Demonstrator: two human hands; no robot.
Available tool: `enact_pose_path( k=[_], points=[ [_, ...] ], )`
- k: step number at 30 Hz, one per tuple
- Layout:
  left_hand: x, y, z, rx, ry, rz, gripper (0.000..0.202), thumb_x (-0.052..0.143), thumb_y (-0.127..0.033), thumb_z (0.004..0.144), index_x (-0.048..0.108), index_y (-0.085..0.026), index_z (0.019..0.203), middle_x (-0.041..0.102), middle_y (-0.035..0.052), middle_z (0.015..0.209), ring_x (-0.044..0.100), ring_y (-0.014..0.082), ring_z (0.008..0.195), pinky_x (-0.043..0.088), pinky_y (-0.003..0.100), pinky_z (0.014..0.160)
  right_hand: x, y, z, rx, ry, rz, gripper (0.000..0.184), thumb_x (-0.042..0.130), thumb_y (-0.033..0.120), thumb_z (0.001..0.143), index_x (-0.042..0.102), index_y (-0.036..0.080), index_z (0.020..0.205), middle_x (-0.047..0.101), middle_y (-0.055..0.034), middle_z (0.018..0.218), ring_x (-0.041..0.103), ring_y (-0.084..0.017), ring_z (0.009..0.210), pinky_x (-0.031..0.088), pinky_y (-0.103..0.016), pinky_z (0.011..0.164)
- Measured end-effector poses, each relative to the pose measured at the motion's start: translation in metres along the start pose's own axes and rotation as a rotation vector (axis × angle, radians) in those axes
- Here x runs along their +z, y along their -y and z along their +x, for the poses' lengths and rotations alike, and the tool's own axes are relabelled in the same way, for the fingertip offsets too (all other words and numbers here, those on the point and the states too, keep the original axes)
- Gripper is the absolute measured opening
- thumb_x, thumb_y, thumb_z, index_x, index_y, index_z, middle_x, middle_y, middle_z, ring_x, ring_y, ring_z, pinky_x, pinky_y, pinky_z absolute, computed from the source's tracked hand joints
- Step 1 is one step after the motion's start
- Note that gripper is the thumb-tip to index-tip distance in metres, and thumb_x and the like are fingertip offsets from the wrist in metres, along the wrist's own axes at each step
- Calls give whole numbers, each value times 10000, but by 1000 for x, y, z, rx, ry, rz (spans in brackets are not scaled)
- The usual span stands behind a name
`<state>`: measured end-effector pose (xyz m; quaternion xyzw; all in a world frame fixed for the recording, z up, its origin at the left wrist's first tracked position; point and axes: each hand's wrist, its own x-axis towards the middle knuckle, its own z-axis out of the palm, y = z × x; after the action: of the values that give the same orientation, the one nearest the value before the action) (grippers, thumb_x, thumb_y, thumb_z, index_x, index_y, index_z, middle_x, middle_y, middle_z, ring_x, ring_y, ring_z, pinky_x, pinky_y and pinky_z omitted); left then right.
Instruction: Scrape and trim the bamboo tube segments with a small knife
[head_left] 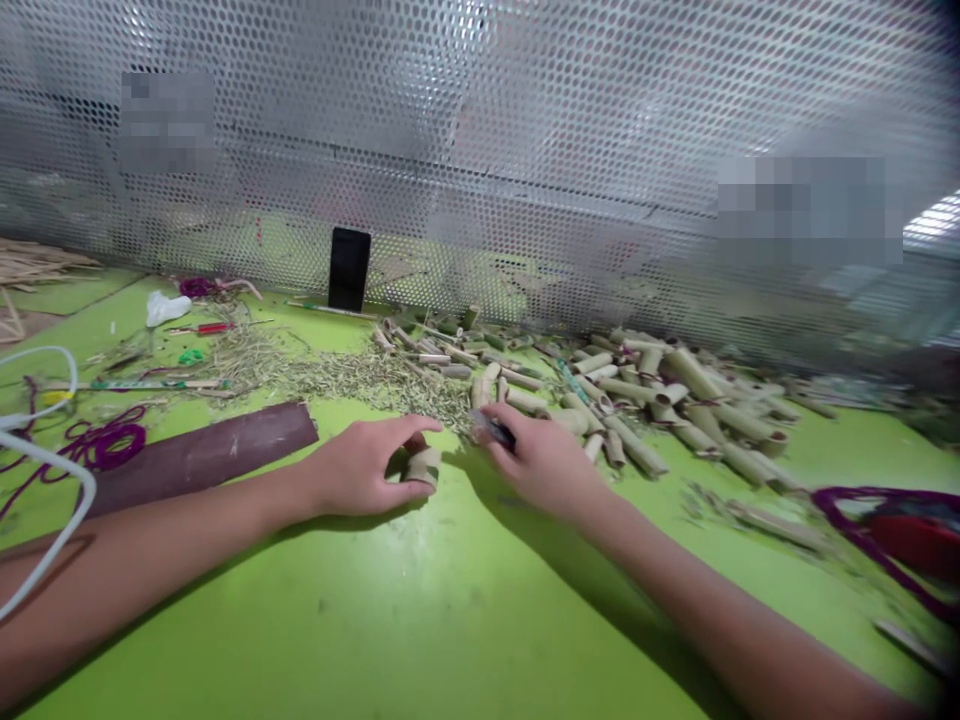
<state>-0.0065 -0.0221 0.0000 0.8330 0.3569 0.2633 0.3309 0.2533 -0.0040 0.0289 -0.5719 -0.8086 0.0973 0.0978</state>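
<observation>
My left hand (pixel 367 465) curls around a short piece of bamboo (pixel 424 467) just above the green table. Its thumb lies along the near side of the piece, while the index finger stretches out over the top; the other fingers are mostly hidden. In my right hand (pixel 536 455) is a small knife (pixel 496 430) with a dark handle and a greyish end, partly covered by the fingers. Both hands are close together but apart. Pale bamboo shavings (pixel 420 390) lie just beyond them.
Many cut bamboo tubes (pixel 637 385) are heaped at the right. A brown strip (pixel 202 455) lies by my left forearm, near purple cord (pixel 116 440) and a white cable (pixel 82 490). A phone (pixel 349 270) leans on the perforated metal screen (pixel 465 200). Something red (pixel 919 540) sits far right.
</observation>
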Motion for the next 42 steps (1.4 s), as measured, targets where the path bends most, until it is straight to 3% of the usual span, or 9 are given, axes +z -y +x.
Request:
enact_pose_path(
  k=[3,8,18,22,34,42],
  points=[
    [1,0,0,13,-10,28,568,732,-405,896,565,-209,1402,759,99,1165,724,266,987,574,433,892,-1,15,-12,-116,38,65,356,390,429,1030,631,170,1071,673,-66,679,557,-199,506,346,-308,495],
    [1,0,0,33,-25,68,552,701,-409,907,560,-198,1397,751,99,1141,709,265,964,564,418,859,5,30,-25,-279,43,59,361,271,365,1075,543,201,903,622,-56,671,530,-184,545,360,-330,550],
    [3,2,2,88,-32,93,509,725,-406,911,583,-217,1361,726,107,1264,683,286,1103,538,434,956,17,43,-25,-249,93,-167,262,374,243,1093,607,171,997,640,-33,691,508,-145,502,240,-281,482],
    [3,3,2,79,-13,125,386,709,-440,940,630,-206,1236,736,101,1189,682,281,1057,536,419,916,13,50,-25,-197,145,-224,225,405,217,1079,623,173,1046,641,-35,661,533,-165,511,238,-279,470],
    [4,4,1,163,-5,183,333,598,-495,994,610,-187,1122,677,99,1043,631,266,930,507,400,827,7,56,-25,-143,247,-201,191,410,236,1090,593,182,1093,717,-69,764,565,-164,547,249,-275,477],
    [2,4,-1,188,19,202,277,605,-432,1001,605,-192,1139,652,97,1070,623,258,953,521,391,851,10,48,-31,-199,204,-81,211,411,277,1094,588,197,1012,667,-40,707,531,-147,506,266,-263,468]
  ],
)
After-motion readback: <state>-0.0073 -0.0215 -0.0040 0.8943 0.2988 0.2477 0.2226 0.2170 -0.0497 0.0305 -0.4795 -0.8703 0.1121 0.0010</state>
